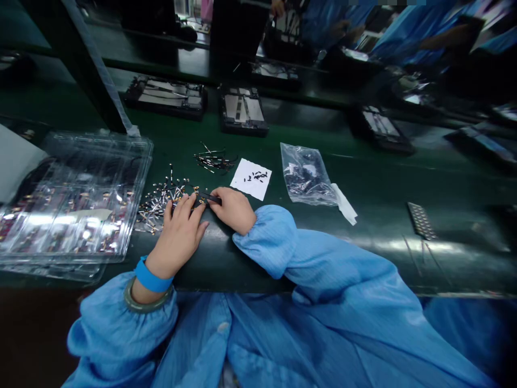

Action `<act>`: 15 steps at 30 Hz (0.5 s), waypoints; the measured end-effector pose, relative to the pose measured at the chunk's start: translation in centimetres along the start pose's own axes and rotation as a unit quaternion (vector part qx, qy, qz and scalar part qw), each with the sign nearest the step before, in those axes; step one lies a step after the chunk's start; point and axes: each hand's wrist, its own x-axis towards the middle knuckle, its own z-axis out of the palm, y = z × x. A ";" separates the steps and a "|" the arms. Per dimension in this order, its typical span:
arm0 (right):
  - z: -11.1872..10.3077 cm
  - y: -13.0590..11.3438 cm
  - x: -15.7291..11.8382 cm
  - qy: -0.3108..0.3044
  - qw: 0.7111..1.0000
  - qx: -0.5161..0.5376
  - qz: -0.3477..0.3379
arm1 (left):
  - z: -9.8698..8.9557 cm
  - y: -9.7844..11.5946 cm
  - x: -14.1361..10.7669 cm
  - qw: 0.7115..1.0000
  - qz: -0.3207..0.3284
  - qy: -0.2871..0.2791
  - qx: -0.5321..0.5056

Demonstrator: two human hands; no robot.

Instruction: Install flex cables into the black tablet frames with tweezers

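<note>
My left hand [180, 231] lies with its fingers spread over the right edge of a pile of small silver-and-black parts with gold ends [159, 200]. In my right hand [235, 210] is a pair of black tweezers [210, 198], the tips pointing left to the small gold pieces by my left fingertips. Whether the tips pinch a piece is too small to tell. Just beyond the hands lies a bunch of thin black-and-silver strips [214, 160]. A white paper square [251, 189] with several tiny black bits rests right of them.
Stacked clear plastic trays [139, 156] of parts stand at left. A clear bag of dark pieces [309, 175] and a white paper strip [344, 203] lie right. Black fixtures with device frames [244, 110] line the back. A perforated strip [420, 220] is far right. Co-workers' blue sleeves [407, 35] show beyond.
</note>
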 end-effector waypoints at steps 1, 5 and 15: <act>-0.1 -0.1 -0.1 -0.002 1.000 -0.009 -0.003 | 0.0 0.0 0.0 1.000 0.001 0.002 0.000; -0.4 -0.6 -1.0 -0.018 0.998 -0.055 -0.025 | 0.0 0.0 0.0 1.000 0.002 0.003 -0.004; -1.2 -2.0 -2.8 -0.095 0.986 -0.119 -0.062 | 0.3 -0.3 -0.1 1.000 0.018 0.023 0.003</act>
